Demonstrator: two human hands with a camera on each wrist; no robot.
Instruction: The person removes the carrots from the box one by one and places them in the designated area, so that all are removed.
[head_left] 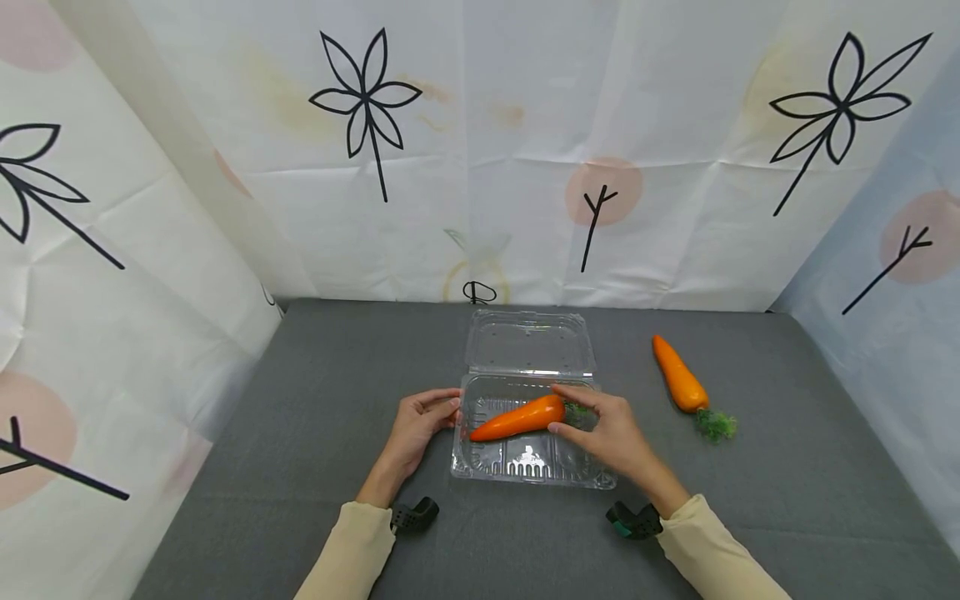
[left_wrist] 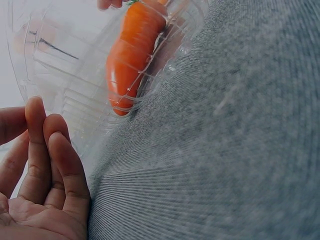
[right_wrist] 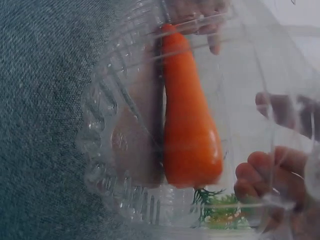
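A clear plastic clamshell container (head_left: 525, 481) lies with its lid (head_left: 529, 342) folded back, away from me. Inside its base rests an orange toy carrot (head_left: 517, 419), tip to the left and green leafy top (right_wrist: 225, 212) to the right. My left hand (head_left: 420, 425) is at the container's left rim, with thumb and fingertips pinching that edge. Over the carrot's thick end is my right hand (head_left: 603, 429), thumb and fingers spread. In the right wrist view, its fingertips (right_wrist: 246, 175) show a gap from the carrot.
A second orange carrot (head_left: 681, 379) with a green top lies on the grey tabletop (head_left: 337, 358), right of the container. White patterned cloth (head_left: 510, 125) hangs behind and along both sides. Black bands (head_left: 415, 515) are on both wrists.
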